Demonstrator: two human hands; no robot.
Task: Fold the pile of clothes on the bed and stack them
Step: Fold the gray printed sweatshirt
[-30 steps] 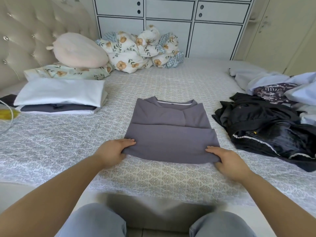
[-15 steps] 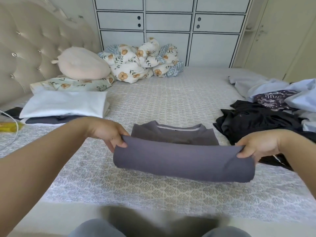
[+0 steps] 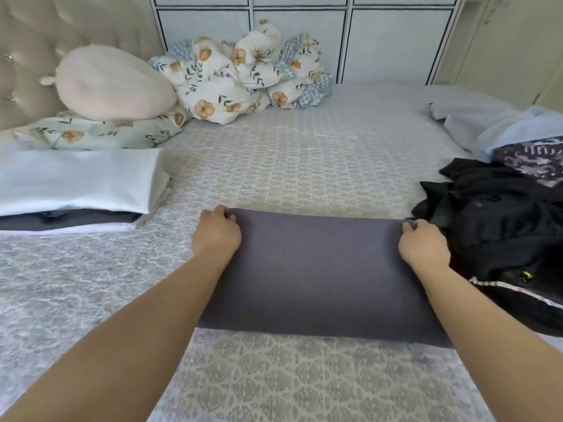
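grey shirt [image 3: 320, 269] lies folded flat on the bed [image 3: 289, 153], centre near edge. left hand [image 3: 217, 236] on its far-left corner, fingers [image 3: 227, 213] curled over the edge, gripping it. right hand [image 3: 423, 243] on the far-right corner, fingers curled, pinching the fabric. folded stack [image 3: 76, 184], white on top, sits well left. black clothes pile [image 3: 502, 220] just beside the shirt on the right, more unfolded garments [image 3: 499, 123] behind it. pink pillow [image 3: 112, 83] and floral bedding [image 3: 243, 68] at the far side.
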